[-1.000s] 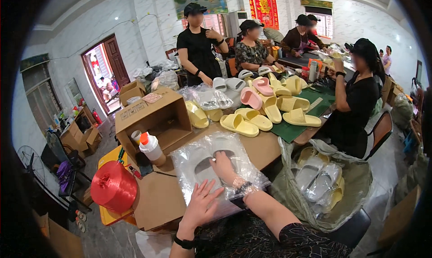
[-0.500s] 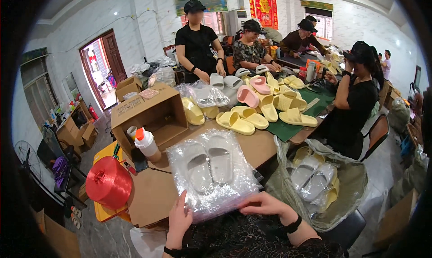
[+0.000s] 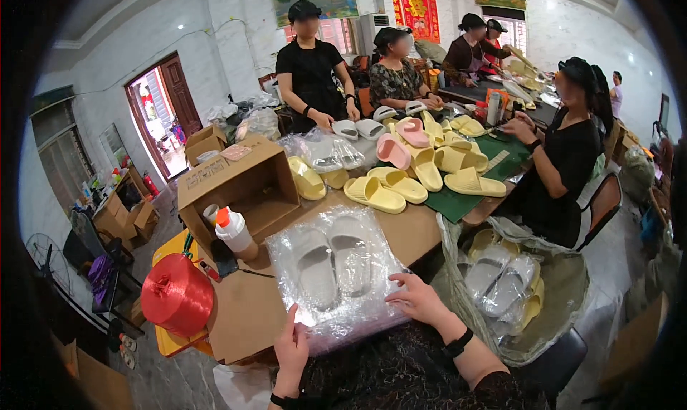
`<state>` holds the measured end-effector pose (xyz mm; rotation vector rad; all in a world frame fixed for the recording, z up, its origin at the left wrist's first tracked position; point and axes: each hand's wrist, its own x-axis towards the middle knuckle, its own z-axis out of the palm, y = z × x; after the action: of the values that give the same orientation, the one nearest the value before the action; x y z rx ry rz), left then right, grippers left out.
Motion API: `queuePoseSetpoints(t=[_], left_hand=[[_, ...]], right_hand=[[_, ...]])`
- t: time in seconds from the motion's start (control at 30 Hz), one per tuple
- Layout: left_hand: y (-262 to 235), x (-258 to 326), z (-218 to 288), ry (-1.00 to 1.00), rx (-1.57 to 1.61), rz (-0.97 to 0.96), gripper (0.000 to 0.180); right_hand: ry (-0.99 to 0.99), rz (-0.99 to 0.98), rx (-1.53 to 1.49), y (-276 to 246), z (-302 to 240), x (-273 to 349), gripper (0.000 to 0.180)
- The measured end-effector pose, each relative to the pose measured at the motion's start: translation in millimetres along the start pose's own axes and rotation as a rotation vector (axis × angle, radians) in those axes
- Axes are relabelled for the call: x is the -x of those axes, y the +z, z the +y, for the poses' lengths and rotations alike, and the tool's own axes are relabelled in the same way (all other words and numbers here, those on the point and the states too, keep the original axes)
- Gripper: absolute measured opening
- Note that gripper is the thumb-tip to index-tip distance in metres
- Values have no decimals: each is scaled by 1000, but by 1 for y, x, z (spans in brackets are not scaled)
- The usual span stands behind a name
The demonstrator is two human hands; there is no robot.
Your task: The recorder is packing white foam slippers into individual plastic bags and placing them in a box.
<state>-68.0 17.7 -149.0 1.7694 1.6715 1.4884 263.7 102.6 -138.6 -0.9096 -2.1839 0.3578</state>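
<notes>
Clear plastic formed the bag (image 3: 336, 281), in which a pair of pale grey slippers (image 3: 333, 263) was packed side by side; it lay flat on the brown worktop (image 3: 408, 231), directly between the two hands. Its near left edge was pinched by the left hand (image 3: 291, 349), and its right edge was pressed down by the spread fingers of the right hand (image 3: 418, 299), nothing being gripped there. Beyond the left hand, a red spool of twine (image 3: 177, 295) and a white bottle with an orange cap (image 3: 234, 231) were seen. Further beyond both hands, an open cardboard box (image 3: 240, 184) and yellow slippers (image 3: 386, 188) were set. Beside the right hand, a sack of bagged slippers (image 3: 512, 288) was placed.
</notes>
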Motion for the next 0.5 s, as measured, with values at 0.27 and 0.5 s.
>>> queuePoseSetpoints(t=[0.27, 0.5], left_hand=[[-17, 5, -4, 78, -123, -87, 53], [-2, 1, -8, -86, -25, -117, 73]], right_hand=[[150, 217, -201, -7, 12, 3, 17], [237, 79, -246, -2, 12, 7, 32]])
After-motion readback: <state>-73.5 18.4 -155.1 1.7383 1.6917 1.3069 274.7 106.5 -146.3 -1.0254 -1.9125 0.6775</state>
